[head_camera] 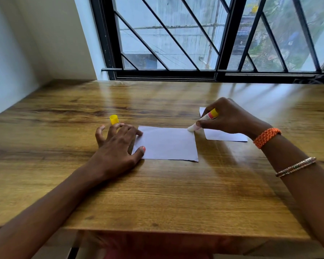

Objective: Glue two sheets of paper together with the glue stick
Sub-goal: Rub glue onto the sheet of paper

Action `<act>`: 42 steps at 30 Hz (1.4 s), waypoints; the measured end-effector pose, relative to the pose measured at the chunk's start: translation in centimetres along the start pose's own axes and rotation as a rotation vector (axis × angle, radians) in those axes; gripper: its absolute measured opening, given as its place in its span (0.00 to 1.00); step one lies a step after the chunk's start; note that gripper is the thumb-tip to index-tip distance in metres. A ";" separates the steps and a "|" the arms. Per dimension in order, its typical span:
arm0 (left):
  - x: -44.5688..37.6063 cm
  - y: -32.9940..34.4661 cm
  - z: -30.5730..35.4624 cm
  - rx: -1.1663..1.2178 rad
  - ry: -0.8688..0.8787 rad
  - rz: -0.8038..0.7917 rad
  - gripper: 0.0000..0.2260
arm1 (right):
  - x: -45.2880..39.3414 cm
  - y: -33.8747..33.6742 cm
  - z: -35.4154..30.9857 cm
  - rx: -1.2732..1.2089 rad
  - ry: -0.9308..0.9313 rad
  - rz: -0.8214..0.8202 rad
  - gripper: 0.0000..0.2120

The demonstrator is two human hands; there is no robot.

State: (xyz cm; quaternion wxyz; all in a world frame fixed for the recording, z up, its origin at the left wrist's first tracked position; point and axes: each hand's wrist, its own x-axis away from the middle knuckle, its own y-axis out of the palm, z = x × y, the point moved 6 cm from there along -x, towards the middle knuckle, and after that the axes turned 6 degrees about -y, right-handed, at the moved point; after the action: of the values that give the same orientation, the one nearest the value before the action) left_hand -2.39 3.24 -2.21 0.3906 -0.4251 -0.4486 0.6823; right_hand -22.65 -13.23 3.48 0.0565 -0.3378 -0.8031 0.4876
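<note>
The left hand [118, 144] lies nearest, spread and relaxed on the wooden table [157, 199]. Its thumb and forefinger press flat on the left edge of the nearer sheet of paper [168, 144], pinning it; the other fingers arch loosely over bare wood and hold nothing. From those fingertips the sheet runs away to the right, its long axis left to right.

At the sheet's far right corner the right hand [230, 118] grips the glue stick [206, 118], fingers curled round the barrel. The stick is tilted, its yellow end up and to the right, its white glue tip down and to the left, touching the corner or sitting just at it. All of the sheet therefore lies left of and nearer than the tip, so I judge the coming strokes must draw leftward, toward the pinning hand, or down the right edge.

The second sheet [224, 136] lies just beyond and to the right, partly under the right hand and apart from the first. The yellow cap [114, 119] stands just past the left fingertips.
</note>
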 end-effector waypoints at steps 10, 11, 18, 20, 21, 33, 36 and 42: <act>0.4 -0.8 0.6 0.034 0.123 0.063 0.29 | -0.5 0.1 -0.1 0.033 -0.016 0.039 0.10; 0.2 -1.1 1.5 0.033 0.190 0.060 0.28 | -0.5 0.1 -0.1 0.034 -0.012 0.039 0.10; -2.2 0.5 9.0 0.054 0.481 -0.184 0.23 | -0.3 0.1 0.0 0.040 0.000 0.050 0.09; -2.7 1.2 9.5 -0.009 0.497 -0.183 0.24 | -0.2 0.2 -0.1 0.045 0.002 0.071 0.09; -2.8 1.3 9.6 -0.023 0.502 -0.162 0.26 | -0.1 0.2 0.0 0.045 0.004 0.082 0.09; -3.0 2.6 9.6 -0.020 0.457 -0.124 0.26 | 0.8 0.2 0.3 -0.020 0.029 0.074 0.07; -3.0 2.7 9.6 -0.005 0.448 -0.139 0.25 | 1.3 0.3 -0.1 -0.053 0.029 0.047 0.05; -2.9 2.8 9.4 0.014 0.411 -0.164 0.24 | 2.3 0.4 -1.2 -0.127 0.032 -0.040 0.05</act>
State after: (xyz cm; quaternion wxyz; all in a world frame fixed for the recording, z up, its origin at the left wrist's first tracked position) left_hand -10.63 -2.87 -1.97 0.5310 -0.5146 -0.3879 0.5503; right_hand -23.72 -10.82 3.17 0.0573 -0.3324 -0.8379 0.4292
